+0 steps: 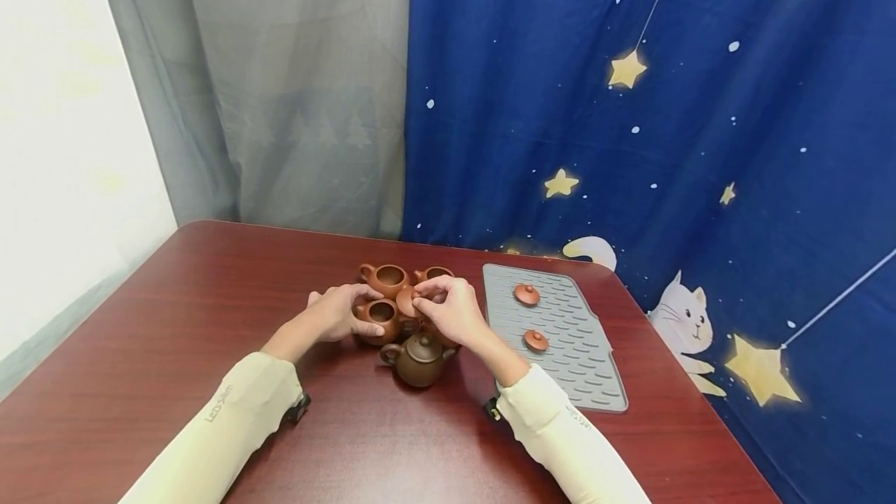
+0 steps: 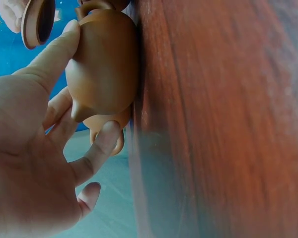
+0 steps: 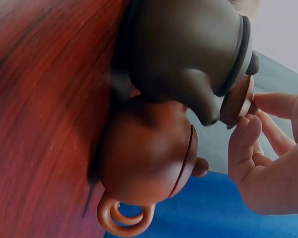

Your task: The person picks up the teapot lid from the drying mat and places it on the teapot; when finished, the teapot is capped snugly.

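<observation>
Near the middle of the table stands a cluster of small clay teapots. My left hand (image 1: pixel 334 313) grips a lidless reddish-brown teapot (image 2: pixel 103 62), thumb on one side and fingers on the other; its opening shows dark in the head view. Between thumb and fingertips, my right hand (image 1: pixel 453 308) pinches the knob of a reddish-brown lid (image 3: pixel 237 103), held tilted close over the cluster. A dark brown teapot (image 1: pixel 418 364) with its lid on stands nearest me. Beside it, a reddish lidded teapot (image 3: pixel 144 148) is mostly hidden by my right hand in the head view.
Behind the cluster are two more teapots, a lidless one (image 1: pixel 388 278) and another (image 1: pixel 435 274) partly covered by my right hand. To the right lies a grey ridged mat (image 1: pixel 581 364) bearing two lids, a far one (image 1: pixel 527 295) and a near one (image 1: pixel 536 341).
</observation>
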Demonstrator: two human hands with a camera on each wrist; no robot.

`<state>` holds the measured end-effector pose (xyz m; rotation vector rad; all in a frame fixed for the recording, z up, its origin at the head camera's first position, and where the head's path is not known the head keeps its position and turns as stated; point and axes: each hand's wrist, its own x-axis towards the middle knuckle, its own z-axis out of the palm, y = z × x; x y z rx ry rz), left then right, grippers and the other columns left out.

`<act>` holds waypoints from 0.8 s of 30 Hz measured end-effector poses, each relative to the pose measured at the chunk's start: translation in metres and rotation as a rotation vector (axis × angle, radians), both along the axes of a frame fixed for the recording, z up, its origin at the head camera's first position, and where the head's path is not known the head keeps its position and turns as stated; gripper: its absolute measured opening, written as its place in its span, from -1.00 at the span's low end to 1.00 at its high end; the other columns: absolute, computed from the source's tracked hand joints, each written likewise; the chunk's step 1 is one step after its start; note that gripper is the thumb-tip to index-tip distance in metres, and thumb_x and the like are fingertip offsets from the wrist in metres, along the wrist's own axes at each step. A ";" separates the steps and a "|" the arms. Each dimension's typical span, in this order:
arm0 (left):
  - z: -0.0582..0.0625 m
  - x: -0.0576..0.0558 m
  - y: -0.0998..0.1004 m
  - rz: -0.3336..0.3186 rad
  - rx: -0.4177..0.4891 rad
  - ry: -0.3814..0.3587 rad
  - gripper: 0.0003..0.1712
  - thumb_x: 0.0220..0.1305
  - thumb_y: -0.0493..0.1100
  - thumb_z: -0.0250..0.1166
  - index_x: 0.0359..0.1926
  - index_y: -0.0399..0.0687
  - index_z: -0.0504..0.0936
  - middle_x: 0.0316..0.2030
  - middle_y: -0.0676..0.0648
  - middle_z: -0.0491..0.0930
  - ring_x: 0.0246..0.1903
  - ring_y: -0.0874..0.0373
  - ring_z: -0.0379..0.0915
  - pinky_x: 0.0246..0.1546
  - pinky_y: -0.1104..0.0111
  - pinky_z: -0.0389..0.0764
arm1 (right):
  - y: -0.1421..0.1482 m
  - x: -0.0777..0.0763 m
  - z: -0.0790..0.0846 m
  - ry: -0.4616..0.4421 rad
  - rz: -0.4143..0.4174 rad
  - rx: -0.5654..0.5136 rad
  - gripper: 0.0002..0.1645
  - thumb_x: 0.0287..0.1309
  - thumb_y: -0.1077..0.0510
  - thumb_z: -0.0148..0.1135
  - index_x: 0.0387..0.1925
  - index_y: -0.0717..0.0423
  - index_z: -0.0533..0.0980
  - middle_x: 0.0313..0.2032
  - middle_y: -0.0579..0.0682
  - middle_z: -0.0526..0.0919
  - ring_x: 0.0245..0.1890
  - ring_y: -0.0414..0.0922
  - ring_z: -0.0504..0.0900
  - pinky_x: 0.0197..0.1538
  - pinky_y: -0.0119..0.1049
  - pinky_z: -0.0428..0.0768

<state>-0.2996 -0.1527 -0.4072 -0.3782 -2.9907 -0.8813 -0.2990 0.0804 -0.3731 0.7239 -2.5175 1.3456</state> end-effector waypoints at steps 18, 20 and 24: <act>0.001 -0.001 0.000 0.008 -0.009 -0.016 -0.19 -0.13 0.31 0.55 0.18 0.18 0.58 0.06 -0.02 0.66 0.04 -0.11 0.52 -0.17 0.01 0.20 | -0.020 -0.003 -0.006 -0.037 0.020 0.047 -0.89 0.10 0.25 0.44 -0.28 0.14 0.73 -0.35 -0.06 0.75 -0.44 -0.23 0.67 -0.38 -0.44 0.59; 0.002 -0.001 0.000 0.010 -0.013 -0.016 -0.17 -0.13 0.31 0.55 0.19 0.16 0.58 0.06 -0.03 0.65 0.04 -0.12 0.52 -0.16 0.00 0.20 | -0.022 -0.003 -0.005 -0.034 0.013 0.059 -0.90 0.10 0.23 0.44 -0.30 0.13 0.73 -0.38 -0.08 0.74 -0.45 -0.22 0.67 -0.39 -0.44 0.57; 0.002 -0.002 0.002 0.013 -0.018 -0.023 -0.16 -0.12 0.31 0.55 0.20 0.13 0.57 0.07 -0.06 0.65 0.05 -0.13 0.51 -0.13 -0.01 0.20 | -0.024 -0.002 -0.004 -0.036 -0.002 0.080 -0.90 0.09 0.22 0.45 -0.30 0.10 0.73 -0.40 -0.12 0.74 -0.47 -0.29 0.64 -0.38 -0.44 0.56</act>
